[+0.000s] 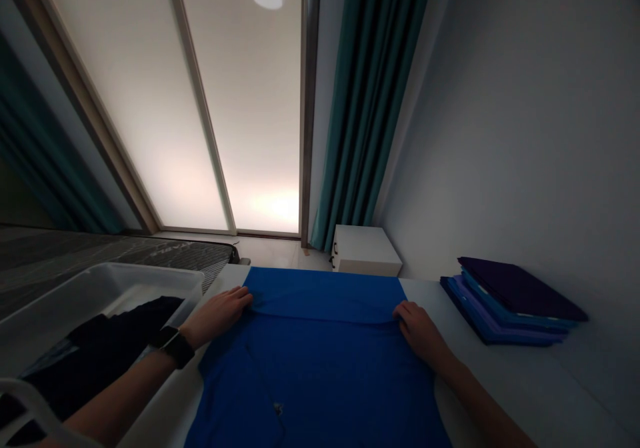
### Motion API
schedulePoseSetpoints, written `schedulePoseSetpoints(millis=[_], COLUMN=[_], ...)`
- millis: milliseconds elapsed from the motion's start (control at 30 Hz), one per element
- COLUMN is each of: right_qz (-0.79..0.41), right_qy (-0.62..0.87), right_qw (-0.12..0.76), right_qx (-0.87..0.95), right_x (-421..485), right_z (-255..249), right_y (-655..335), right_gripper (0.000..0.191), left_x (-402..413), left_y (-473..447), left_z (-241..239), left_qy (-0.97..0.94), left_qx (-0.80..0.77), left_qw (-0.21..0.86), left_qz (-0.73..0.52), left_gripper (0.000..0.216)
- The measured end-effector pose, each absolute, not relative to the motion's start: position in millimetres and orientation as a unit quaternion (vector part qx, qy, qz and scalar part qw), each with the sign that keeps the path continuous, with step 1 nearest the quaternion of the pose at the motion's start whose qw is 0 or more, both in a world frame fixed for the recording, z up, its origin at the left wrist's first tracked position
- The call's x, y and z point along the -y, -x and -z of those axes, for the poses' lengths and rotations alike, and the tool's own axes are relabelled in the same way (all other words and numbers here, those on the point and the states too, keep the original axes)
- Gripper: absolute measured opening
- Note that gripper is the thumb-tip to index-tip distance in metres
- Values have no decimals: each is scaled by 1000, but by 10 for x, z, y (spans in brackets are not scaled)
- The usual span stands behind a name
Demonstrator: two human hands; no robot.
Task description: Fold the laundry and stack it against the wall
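Observation:
A bright blue garment lies spread on a white table in front of me, its far part folded back toward me in a band. My left hand, a dark watch on its wrist, rests on the left end of that fold with fingers pinched on the cloth edge. At the right end of the fold, my right hand is closed on the fabric edge in the same way.
A stack of folded blue and purple cloths sits at the right by the wall. A white plastic bin holding dark clothing stands at the left. Beyond the table are a small white cabinet, teal curtains and a frosted window.

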State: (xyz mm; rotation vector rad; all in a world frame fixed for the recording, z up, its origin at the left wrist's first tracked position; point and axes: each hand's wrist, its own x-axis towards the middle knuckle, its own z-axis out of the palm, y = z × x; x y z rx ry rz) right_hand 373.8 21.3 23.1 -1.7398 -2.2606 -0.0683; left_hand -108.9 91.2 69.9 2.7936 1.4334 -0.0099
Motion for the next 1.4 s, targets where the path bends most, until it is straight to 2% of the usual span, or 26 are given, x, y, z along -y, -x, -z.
schedulePoseSetpoints(millis=[400, 667, 833, 967, 1167, 1400], right_qz=[33, 47, 5, -40, -74, -94], right_qy=[585, 601, 613, 628, 659, 673], right_qw=[149, 120, 125, 87, 52, 25], right_qx=[797, 789, 780, 772, 747, 733], right_x=[-169, -160, -368, -651, -955, -960], right_z=[-171, -323, -357, -329, -256, -163], right_y=[-3889, -3784, -3405, -2964, -2534, -2521], right_gripper=[23, 22, 40, 54, 62, 69], left_x=[-866, -851, -860, -960, -1150, -1166], left_y=[1127, 1007, 549, 52, -396, -314], left_z=[-715, -734, -643, -524, -376, -232], left_qy=[-888, -883, -889, -894, -888, -874], left_qx=[-458, -469, -454, -439, -448, -475], left_qw=[-16, -16, 28, 54, 67, 79], left_qz=[29, 14, -58, -77, -77, -65], left_gripper=[26, 25, 41, 51, 60, 66])
